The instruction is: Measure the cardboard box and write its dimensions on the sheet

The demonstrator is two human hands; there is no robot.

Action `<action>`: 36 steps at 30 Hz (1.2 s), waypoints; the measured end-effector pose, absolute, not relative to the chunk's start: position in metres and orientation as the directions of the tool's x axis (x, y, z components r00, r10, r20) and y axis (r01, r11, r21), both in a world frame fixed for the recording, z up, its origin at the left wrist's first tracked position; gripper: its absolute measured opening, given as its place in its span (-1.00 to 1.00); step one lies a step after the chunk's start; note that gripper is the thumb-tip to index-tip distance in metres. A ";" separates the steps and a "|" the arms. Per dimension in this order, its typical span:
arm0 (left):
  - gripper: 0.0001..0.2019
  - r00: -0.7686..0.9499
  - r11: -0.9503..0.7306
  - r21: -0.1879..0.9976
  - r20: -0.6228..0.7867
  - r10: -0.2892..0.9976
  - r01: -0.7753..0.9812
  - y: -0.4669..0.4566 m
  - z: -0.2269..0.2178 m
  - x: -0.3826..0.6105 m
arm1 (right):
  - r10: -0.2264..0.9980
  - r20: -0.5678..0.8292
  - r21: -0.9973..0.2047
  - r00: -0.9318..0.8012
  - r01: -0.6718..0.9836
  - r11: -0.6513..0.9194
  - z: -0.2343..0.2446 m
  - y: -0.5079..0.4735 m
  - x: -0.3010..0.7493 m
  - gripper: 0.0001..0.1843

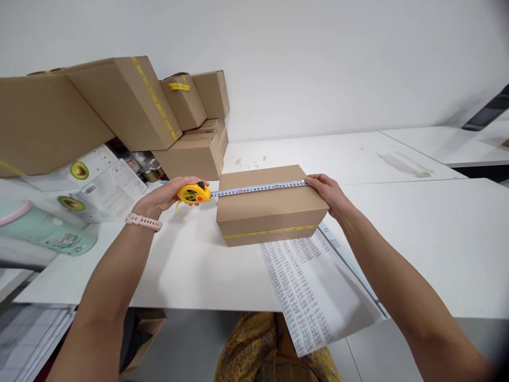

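Note:
A brown cardboard box (270, 212) with a yellow tape strip along its front lies on the white table (417, 233). My left hand (165, 196) is closed round a yellow tape measure case (193, 193) just left of the box. The white tape blade (258, 188) runs across the box's top, along its far edge. My right hand (328, 192) pinches the blade's end down at the box's far right corner.
Several cardboard boxes (131, 106) are stacked at the back left, with white cartons (99, 185) and a mint green container (43, 231) in front of them. A printed paper sheet (318, 286) hangs over the table's near edge. A second table (457, 143) stands at the right.

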State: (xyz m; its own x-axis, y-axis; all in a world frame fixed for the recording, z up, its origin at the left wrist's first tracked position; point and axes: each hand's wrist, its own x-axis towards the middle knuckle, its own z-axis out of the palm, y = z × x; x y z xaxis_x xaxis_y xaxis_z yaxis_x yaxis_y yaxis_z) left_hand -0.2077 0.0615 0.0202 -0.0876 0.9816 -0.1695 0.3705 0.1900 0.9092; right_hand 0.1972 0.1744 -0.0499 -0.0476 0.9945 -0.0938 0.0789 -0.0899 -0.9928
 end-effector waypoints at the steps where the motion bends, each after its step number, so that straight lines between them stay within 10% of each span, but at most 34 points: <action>1: -0.50 -0.108 0.197 0.911 -0.169 0.980 0.363 0.061 0.020 -0.207 | 0.994 -0.097 -0.992 -0.050 0.083 -0.093 -0.050 0.174 0.197 -0.65; 26: -0.53 -0.080 0.088 0.922 -0.062 0.995 0.378 0.030 0.054 -0.155 | 0.989 0.148 -0.964 0.022 0.228 0.139 -0.027 0.192 0.204 -0.66; 31: -0.35 0.332 0.385 0.923 -0.366 0.869 0.009 -0.060 0.014 -0.080 | 0.943 0.287 -0.939 -0.171 0.146 0.312 -0.004 0.195 0.194 -0.73; 36: -0.29 0.399 0.378 0.809 -0.197 0.895 -0.449 -0.094 -0.050 0.024 | 0.825 0.124 -0.865 -0.551 0.347 0.362 0.008 0.199 0.152 -0.73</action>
State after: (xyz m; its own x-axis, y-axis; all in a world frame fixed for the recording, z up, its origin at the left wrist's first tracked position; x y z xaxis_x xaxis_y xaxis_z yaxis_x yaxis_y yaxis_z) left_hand 0.0238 -0.0943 -0.0502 0.3992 0.8954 -0.1971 -0.4493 0.3784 0.8093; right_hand 0.1523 0.1987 0.0083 -0.5512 0.8251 0.1243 0.3465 0.3618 -0.8654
